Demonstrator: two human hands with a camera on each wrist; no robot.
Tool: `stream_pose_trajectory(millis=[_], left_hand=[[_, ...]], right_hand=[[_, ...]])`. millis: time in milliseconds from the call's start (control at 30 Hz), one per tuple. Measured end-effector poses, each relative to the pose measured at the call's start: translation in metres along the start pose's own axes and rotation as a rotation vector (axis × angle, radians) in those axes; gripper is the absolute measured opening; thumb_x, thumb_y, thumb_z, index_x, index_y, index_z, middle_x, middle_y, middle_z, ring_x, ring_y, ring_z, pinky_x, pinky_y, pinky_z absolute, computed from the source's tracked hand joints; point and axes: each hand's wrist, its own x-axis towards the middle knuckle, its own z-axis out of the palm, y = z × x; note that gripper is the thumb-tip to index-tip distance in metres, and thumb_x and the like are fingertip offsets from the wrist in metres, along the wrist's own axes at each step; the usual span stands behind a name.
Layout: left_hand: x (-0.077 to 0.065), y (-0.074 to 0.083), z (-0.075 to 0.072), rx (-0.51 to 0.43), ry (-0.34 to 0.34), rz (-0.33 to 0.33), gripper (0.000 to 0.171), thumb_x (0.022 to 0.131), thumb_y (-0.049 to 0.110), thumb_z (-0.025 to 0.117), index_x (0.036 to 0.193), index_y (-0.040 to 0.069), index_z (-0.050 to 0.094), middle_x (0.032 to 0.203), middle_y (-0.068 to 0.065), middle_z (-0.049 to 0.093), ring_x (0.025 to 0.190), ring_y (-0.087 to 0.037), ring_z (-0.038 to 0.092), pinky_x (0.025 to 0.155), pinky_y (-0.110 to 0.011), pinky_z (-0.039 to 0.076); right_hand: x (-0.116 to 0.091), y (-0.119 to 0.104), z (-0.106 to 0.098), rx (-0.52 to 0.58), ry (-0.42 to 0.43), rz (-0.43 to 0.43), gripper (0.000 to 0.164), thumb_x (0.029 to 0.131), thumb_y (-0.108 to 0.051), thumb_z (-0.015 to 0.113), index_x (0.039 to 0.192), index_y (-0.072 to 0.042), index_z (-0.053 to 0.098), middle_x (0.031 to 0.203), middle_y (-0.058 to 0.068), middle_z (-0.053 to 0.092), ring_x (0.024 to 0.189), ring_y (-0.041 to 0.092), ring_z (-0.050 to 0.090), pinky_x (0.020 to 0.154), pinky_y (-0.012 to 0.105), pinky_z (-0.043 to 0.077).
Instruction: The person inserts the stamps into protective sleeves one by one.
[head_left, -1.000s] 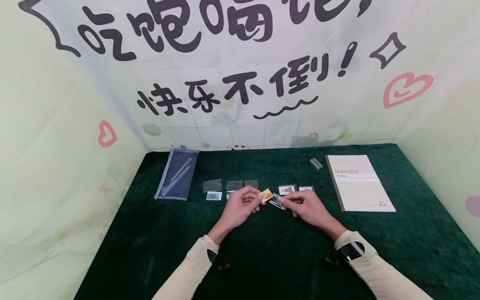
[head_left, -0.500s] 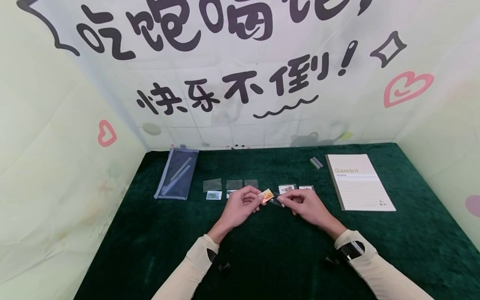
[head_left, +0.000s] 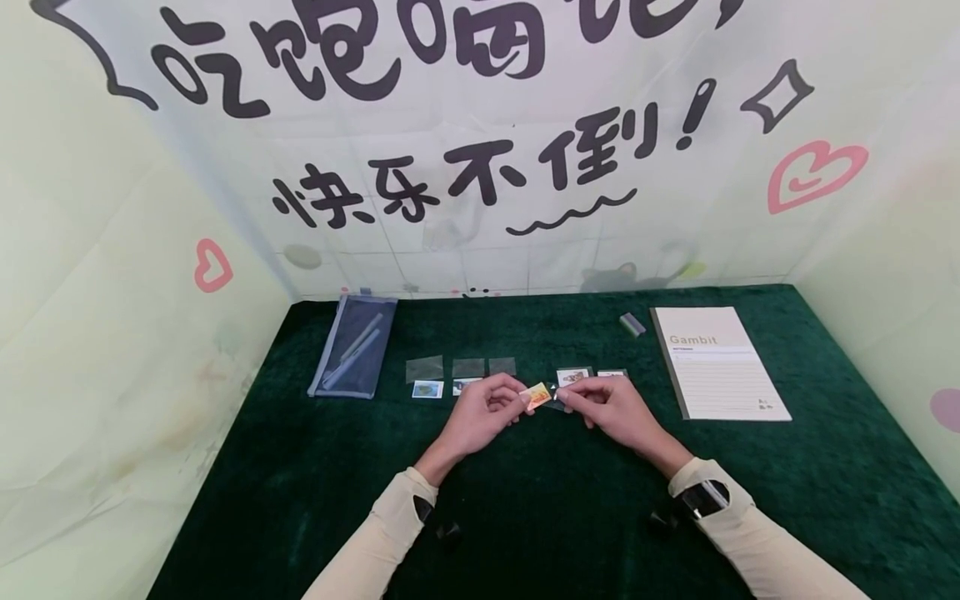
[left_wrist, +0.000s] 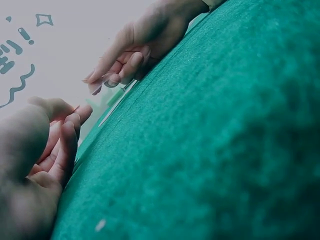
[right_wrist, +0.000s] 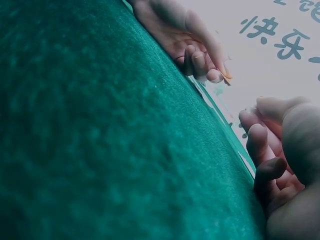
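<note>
Between thumb and fingers, my left hand (head_left: 483, 412) pinches a small orange-yellow stamp (head_left: 537, 395). Facing it, my right hand (head_left: 615, 412) pinches a small clear plastic sleeve (head_left: 556, 405) by its edge. In the head view the stamp's right edge meets the sleeve; whether it is inside, I cannot tell. A blue-picture stamp (head_left: 427, 389) lies to the left, beside another stamp (head_left: 460, 387) partly hidden by the left hand. Behind them lie clear sleeves (head_left: 424, 369). Two stamps, one with a reddish picture (head_left: 573, 378), lie on or in sleeves behind the right hand.
A blue mesh zip pouch (head_left: 352, 346) with pens lies at the back left. A white notebook (head_left: 723, 375) lies on the right, with a small grey-purple block (head_left: 632, 325) beside it. Green cloth (head_left: 540, 517) covers the table; a printed fabric wall (head_left: 465, 250) stands behind.
The stamp in the left hand has shifted slightly right, up to the sleeve. The sleeve in the right hand has changed angle and shows less glare. Both forearms stay nearly still.
</note>
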Motion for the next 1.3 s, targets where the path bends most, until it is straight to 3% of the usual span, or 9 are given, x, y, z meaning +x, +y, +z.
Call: stream_pose_trajectory(millis=[200, 467, 700, 1300], left_hand=[[0.0010, 0.0009, -0.0013, 0.003, -0.013, 0.003, 0.019, 0.107, 0.038, 0.069, 0.117, 0.022, 0.073, 0.103, 0.003, 0.081, 0.087, -0.020, 0.075, 0.080, -0.029, 0.062], [0.0009, 0.0015, -0.0022, -0.011, -0.004, 0.002, 0.020, 0.107, 0.037, 0.070, 0.120, 0.022, 0.073, 0.103, 0.001, 0.082, 0.085, -0.020, 0.074, 0.079, -0.028, 0.061], [0.0004, 0.0019, -0.0008, -0.006, -0.002, 0.014, 0.019, 0.108, 0.037, 0.068, 0.117, 0.021, 0.073, 0.101, 0.000, 0.081, 0.084, -0.020, 0.073, 0.078, -0.027, 0.061], [-0.0007, 0.0008, -0.0004, 0.031, -0.039, 0.020, 0.017, 0.108, 0.039, 0.067, 0.114, 0.024, 0.074, 0.099, 0.004, 0.081, 0.083, -0.019, 0.073, 0.077, -0.028, 0.062]], right_hand=[[0.0001, 0.0002, -0.0009, 0.021, 0.004, -0.010, 0.024, 0.105, -0.040, 0.071, 0.118, -0.024, 0.082, 0.091, 0.010, 0.076, 0.065, 0.022, 0.064, 0.061, 0.027, 0.052], [0.0012, 0.0017, 0.0008, 0.002, 0.001, -0.026, 0.020, 0.104, -0.038, 0.074, 0.115, -0.024, 0.082, 0.083, 0.010, 0.071, 0.064, 0.021, 0.064, 0.060, 0.027, 0.054], [0.0005, 0.0015, 0.0021, -0.022, -0.021, -0.006, 0.020, 0.101, -0.041, 0.077, 0.114, -0.026, 0.081, 0.092, 0.008, 0.074, 0.066, 0.022, 0.066, 0.061, 0.028, 0.056], [0.0006, -0.0001, 0.0031, -0.041, -0.031, -0.002, 0.020, 0.102, -0.041, 0.075, 0.112, -0.024, 0.080, 0.095, 0.002, 0.077, 0.067, 0.020, 0.067, 0.062, 0.028, 0.056]])
